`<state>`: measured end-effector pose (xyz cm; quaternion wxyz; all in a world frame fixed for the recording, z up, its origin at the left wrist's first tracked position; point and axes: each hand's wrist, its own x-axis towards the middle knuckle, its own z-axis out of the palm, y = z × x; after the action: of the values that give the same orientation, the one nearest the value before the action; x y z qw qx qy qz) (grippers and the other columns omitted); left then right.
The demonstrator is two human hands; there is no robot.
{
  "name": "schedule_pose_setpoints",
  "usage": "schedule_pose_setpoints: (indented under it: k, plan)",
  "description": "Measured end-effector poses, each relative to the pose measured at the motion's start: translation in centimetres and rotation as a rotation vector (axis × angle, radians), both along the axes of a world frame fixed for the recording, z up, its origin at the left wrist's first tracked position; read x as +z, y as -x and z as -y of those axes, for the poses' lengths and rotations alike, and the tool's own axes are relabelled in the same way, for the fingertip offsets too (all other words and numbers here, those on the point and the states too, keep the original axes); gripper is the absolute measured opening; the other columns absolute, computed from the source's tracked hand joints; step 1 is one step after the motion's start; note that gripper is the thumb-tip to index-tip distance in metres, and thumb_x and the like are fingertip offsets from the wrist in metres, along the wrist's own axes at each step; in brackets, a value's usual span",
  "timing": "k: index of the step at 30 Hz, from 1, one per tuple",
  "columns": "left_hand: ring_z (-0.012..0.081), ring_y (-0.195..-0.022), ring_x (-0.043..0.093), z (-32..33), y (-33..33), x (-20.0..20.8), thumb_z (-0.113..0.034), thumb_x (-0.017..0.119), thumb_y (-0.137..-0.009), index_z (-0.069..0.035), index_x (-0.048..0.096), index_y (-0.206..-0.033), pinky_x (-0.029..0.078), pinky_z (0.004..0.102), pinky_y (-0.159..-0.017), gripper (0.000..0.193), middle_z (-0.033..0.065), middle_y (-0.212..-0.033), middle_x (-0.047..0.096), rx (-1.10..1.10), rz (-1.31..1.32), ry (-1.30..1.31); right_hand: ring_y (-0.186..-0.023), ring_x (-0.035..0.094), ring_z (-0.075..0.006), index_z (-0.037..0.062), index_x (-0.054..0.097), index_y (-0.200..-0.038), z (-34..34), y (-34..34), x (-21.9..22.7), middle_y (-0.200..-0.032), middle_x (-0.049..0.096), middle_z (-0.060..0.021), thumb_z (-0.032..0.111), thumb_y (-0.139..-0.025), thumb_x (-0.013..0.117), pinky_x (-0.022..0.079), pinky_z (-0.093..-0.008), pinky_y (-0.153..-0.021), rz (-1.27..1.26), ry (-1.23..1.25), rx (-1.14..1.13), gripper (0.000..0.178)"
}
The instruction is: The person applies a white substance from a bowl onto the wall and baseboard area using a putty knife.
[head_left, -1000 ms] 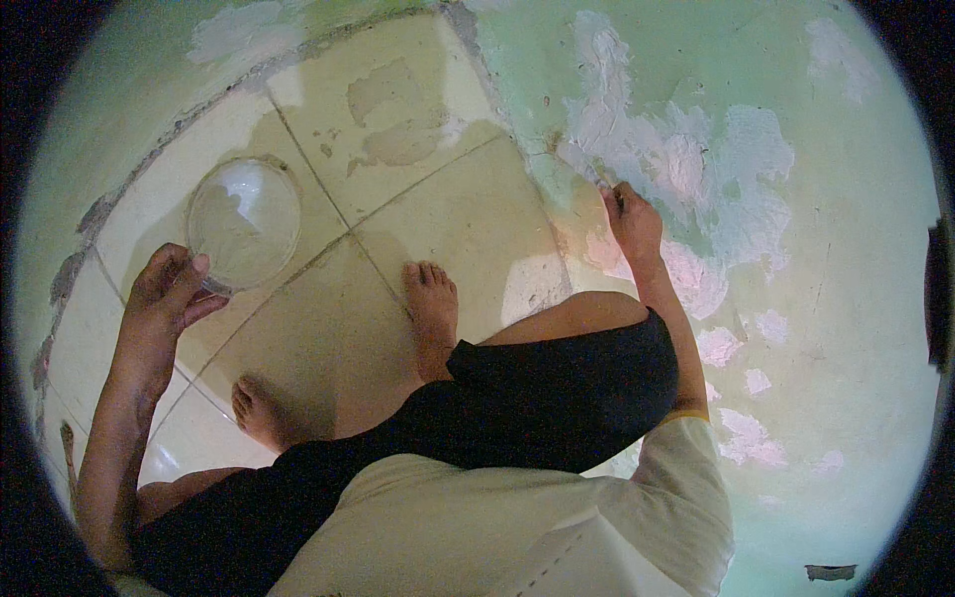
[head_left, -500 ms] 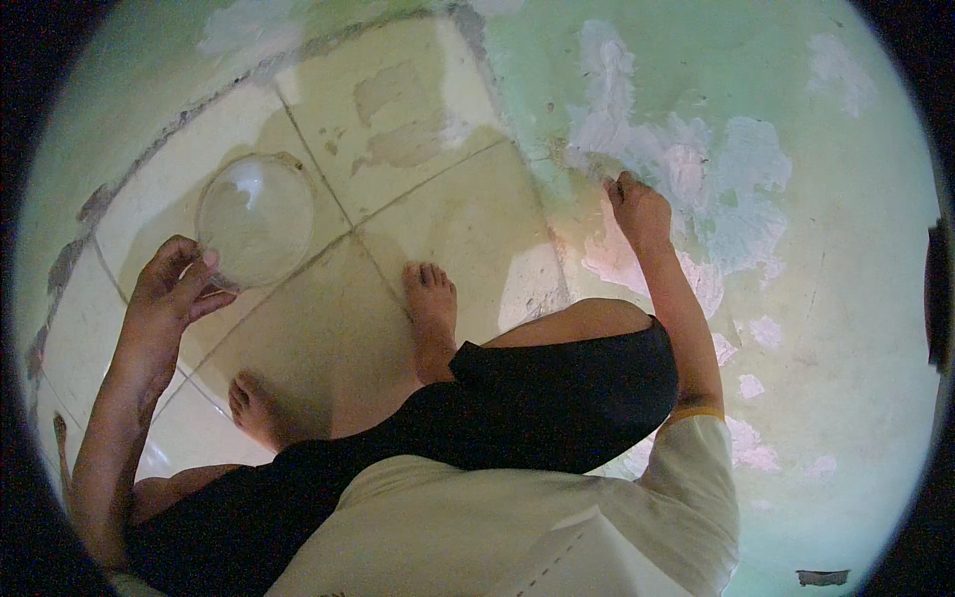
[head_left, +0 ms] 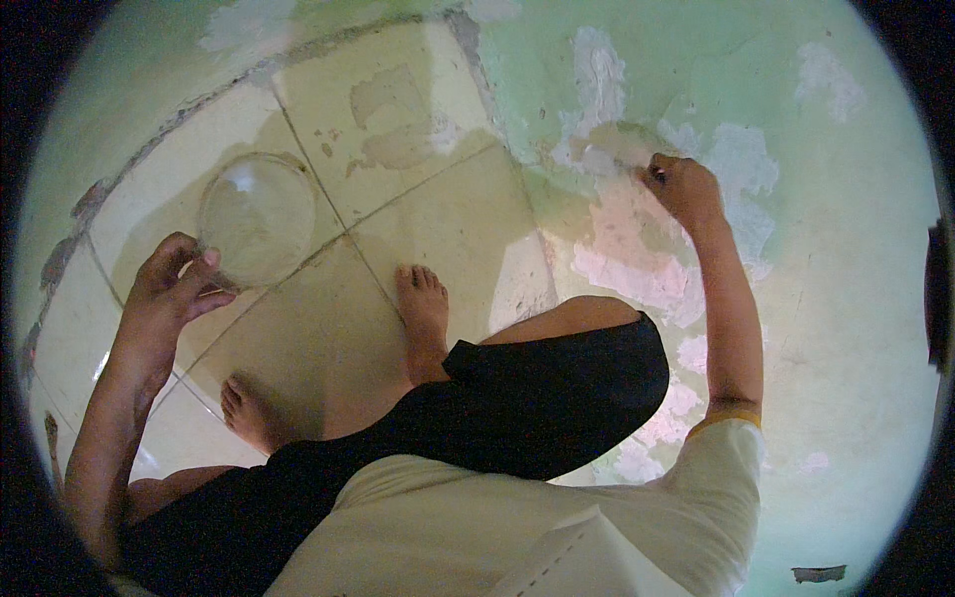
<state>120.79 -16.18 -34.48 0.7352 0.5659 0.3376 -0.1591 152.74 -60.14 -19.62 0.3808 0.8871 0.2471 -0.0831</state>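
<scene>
At the left, my left hand [head_left: 177,282] grips the rim of a clear, round plastic container [head_left: 257,221], its thumb and fingers pinched at the near edge. The container is see-through, with a whitish smear inside, and is held above the tiled floor. My right hand [head_left: 686,189] is closed in a fist against the green wall [head_left: 846,298], among rough white and pinkish filler patches [head_left: 632,264]. Whatever the fist holds is hidden by the fingers and too blurred to name.
Cream floor tiles [head_left: 388,179] with dark joints lie below, meeting the wall along a crumbling grey edge [head_left: 466,45]. My bare feet [head_left: 423,308] stand on the tiles. My bent knee [head_left: 597,313] is close to the wall. More white patches [head_left: 828,82] dot the wall.
My right hand has moved to the right along the wall, and its arm has swung out with it. My left hand keeps the container in nearly the same place.
</scene>
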Motion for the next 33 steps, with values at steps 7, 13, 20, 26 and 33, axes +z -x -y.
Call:
schedule_pose_setpoints:
  k: [7, 13, 20, 26, 33]
  plan:
    - [0.0168, -0.090, 0.058, -0.5, 0.6, 0.8, -0.027, 0.062, -0.092, -0.004, 0.051, -0.098, 0.056, 0.0331, -0.083, 0.026, 0.0067, -0.096, 0.051, 0.000, -0.006, -0.035, -0.079, 0.066, -0.0349, 0.0097, 0.066, -0.087, 0.6, -3.7, -0.1, -0.082, 0.068, -0.0142, 0.044, -0.089, 0.058, 0.052, -0.0459, -0.069, 0.110, -0.012, 0.078, 0.035]
    - [0.0163, -0.090, 0.057, -0.1, -0.2, -0.3, -0.025, 0.062, -0.093, -0.003, 0.051, -0.094, 0.056, 0.0323, -0.083, 0.024, 0.0067, -0.095, 0.051, -0.014, -0.006, 0.005, -0.074, 0.066, -0.0340, 0.0118, 0.066, -0.085, -3.1, -3.1, 2.9, -0.079, 0.068, -0.0126, 0.047, -0.087, 0.059, 0.052, -0.0457, -0.066, 0.022, 0.008, 0.027, 0.036]
    - [0.0196, -0.090, 0.061, -0.2, -0.2, -0.9, -0.029, 0.063, -0.091, -0.003, 0.049, -0.104, 0.056, 0.0331, -0.082, 0.032, 0.0104, -0.098, 0.055, -0.057, 0.008, -0.007, -0.089, 0.067, -0.0334, 0.0111, 0.068, -0.091, -2.9, -4.7, -3.7, -0.093, 0.069, -0.0134, 0.049, -0.088, 0.053, 0.054, -0.0469, -0.076, -0.031, 0.125, 0.020, 0.040]
    - [0.0151, -0.089, 0.058, -0.4, 0.5, 0.3, -0.026, 0.063, -0.092, -0.004, 0.050, -0.092, 0.056, 0.0320, -0.082, 0.025, 0.0059, -0.093, 0.052, 0.003, -0.034, -0.034, -0.090, 0.067, -0.0331, 0.0114, 0.070, -0.093, -7.7, -5.9, 2.9, -0.094, 0.070, -0.0115, 0.046, -0.086, 0.058, 0.054, -0.0464, -0.076, 0.139, 0.053, -0.008, 0.038]
    - [0.0177, -0.088, 0.062, 0.1, -0.4, -0.4, -0.025, 0.061, -0.093, -0.004, 0.050, -0.094, 0.056, 0.0328, -0.082, 0.024, 0.0072, -0.093, 0.054, -0.031, -0.002, 0.052, -0.081, 0.067, -0.0328, 0.0112, 0.069, -0.085, -6.3, -5.5, -0.1, -0.084, 0.070, -0.0114, 0.049, -0.081, 0.064, 0.052, -0.0443, -0.071, -0.017, 0.096, 0.056, 0.039]
